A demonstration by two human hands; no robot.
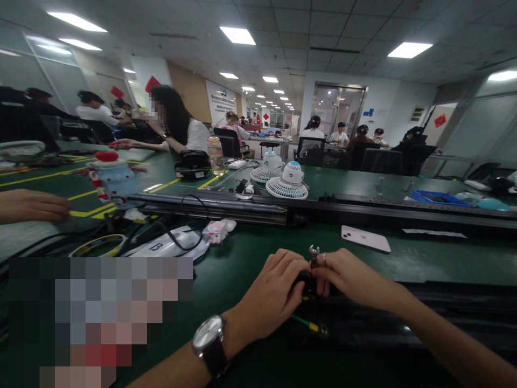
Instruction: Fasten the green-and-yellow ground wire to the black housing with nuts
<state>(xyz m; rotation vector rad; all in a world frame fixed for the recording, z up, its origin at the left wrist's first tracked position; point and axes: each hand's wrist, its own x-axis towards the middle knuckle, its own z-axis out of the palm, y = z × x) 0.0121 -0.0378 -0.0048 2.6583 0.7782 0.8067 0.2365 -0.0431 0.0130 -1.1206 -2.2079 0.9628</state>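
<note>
My right hand (343, 275), with a ring on one finger, is closed around a small metal open-ended wrench (314, 251) whose jaw points up. My left hand (274, 293), wearing a wristwatch (208, 335), meets it from the other side. Its fingers are bent and pressed together at a small dark part; what they grip is hidden. Below both hands lies a long black glossy piece (375, 328), running off to the right. A green wire (301, 320) with a yellow sleeve and a ring terminal (323, 330) lies beside it, under my left hand.
A pink phone (365, 238) lies beyond my right hand. Long metal rails (218, 207) cross the green table, with white fans (286, 183) behind. Cables, a tape roll (99, 245) and a plastic bag (169, 242) lie left. Another person's hand (36, 206) reaches in there.
</note>
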